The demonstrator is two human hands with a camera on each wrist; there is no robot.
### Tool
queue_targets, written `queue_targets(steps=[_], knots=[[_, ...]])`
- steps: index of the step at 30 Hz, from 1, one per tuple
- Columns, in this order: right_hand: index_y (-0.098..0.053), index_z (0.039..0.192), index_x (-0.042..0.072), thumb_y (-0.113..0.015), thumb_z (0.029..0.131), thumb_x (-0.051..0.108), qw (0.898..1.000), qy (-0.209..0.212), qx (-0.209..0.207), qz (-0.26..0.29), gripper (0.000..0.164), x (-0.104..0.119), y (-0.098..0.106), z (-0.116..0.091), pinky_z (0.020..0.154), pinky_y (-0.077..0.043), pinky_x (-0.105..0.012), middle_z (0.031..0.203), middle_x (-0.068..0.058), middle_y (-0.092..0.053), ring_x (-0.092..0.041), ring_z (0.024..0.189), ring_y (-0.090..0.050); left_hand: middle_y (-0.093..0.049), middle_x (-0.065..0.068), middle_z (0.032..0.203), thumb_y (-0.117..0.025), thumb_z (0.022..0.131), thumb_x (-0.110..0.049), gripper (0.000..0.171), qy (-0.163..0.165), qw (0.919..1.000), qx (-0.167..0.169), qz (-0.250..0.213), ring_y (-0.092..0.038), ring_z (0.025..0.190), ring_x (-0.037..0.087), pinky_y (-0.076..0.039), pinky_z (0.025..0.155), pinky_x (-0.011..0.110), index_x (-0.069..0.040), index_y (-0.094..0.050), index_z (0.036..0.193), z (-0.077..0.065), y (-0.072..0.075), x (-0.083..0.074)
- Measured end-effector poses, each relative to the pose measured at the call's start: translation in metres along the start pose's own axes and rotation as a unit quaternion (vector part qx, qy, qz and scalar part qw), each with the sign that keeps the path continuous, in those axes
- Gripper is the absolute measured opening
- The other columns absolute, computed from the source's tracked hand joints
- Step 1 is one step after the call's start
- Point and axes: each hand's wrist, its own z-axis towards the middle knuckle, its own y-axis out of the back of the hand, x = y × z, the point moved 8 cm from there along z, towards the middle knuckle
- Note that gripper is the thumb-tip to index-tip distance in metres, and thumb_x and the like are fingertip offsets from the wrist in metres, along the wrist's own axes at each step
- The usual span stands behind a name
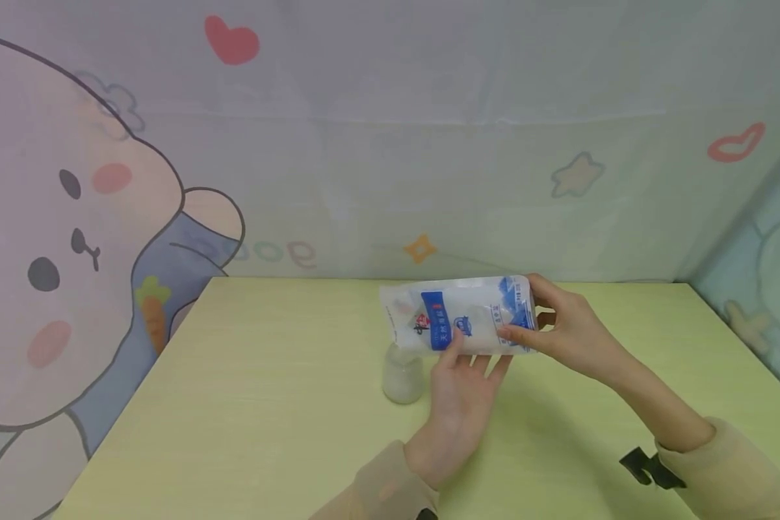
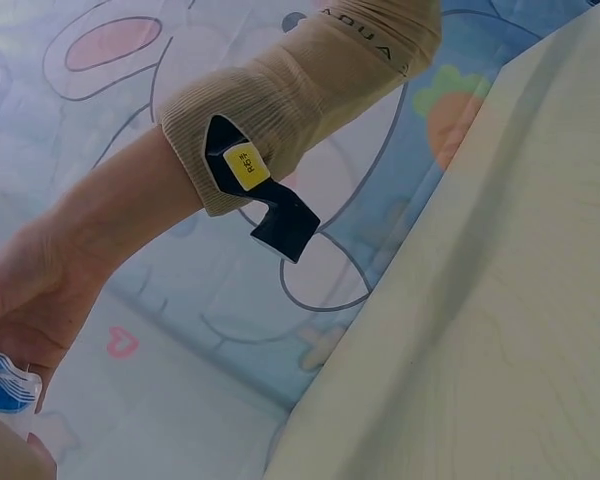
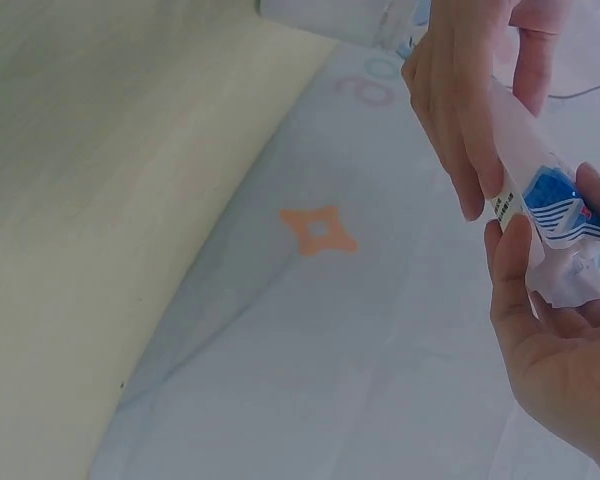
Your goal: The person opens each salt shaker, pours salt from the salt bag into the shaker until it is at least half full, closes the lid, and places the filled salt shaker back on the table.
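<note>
A white and blue plastic bag of salt (image 1: 474, 314) is held sideways above the table, its left end over the glass jar (image 1: 401, 375). Cupped beneath the bag, my left hand (image 1: 458, 404) grips it with the thumb on the front and the fingers behind. My right hand (image 1: 575, 328) pinches the bag's right end, thumb in front. The jar stands upright with whitish contents, and the bag's corner hides its mouth. In the right wrist view both hands hold the bag (image 3: 555, 215), and part of the jar (image 3: 330, 15) shows at the top.
The light yellow-green table (image 1: 266, 404) extends around the jar on both sides. Behind it hangs a printed curtain (image 1: 364, 180) with hearts and stars, and a large cartoon animal at left. A black strap piece (image 1: 650, 468) sits on my right sleeve.
</note>
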Motion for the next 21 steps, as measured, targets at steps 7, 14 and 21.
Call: queue_targets(steps=[7, 14, 21], knots=[[-0.051, 0.119, 0.015, -0.072, 0.077, 0.018, 1.0, 0.017, -0.007, 0.001, 0.047, 0.0017, 0.0008, -0.0007, 0.062, -0.052, -0.02, 0.093, 0.0, -0.062, -0.006, 0.072, -0.056, -0.042, 0.004, 0.138, -0.046, 0.093, -0.031, 0.048, -0.002, 1.0, 0.0, -0.007, -0.047, 0.125, 0.022, -0.038, 0.106, 0.039, -0.022, -0.027, 0.136, 0.0004, -0.0008, 0.0009], [-0.049, 0.12, 0.015, -0.072, 0.078, 0.02, 1.0, 0.012, -0.004, -0.005, 0.048, 0.0062, 0.0012, -0.0025, 0.062, -0.052, -0.02, 0.094, 0.0, -0.061, -0.007, 0.072, -0.055, -0.041, 0.003, 0.138, -0.051, 0.091, -0.032, 0.052, 0.002, 0.9999, 0.008, -0.014, -0.044, 0.127, 0.022, -0.039, 0.106, 0.038, -0.022, -0.025, 0.136, 0.0, -0.002, 0.0001], [-0.049, 0.119, 0.017, -0.072, 0.077, 0.023, 1.0, -0.004, -0.002, -0.003, 0.048, 0.004, 0.0034, -0.006, 0.064, -0.052, -0.02, 0.096, 0.002, -0.059, -0.008, 0.073, -0.055, -0.039, 0.002, 0.139, -0.05, 0.091, -0.029, 0.055, 0.012, 0.9992, 0.027, -0.027, -0.042, 0.127, 0.021, -0.036, 0.108, 0.038, -0.02, -0.022, 0.137, -0.0001, -0.0024, 0.0051]])
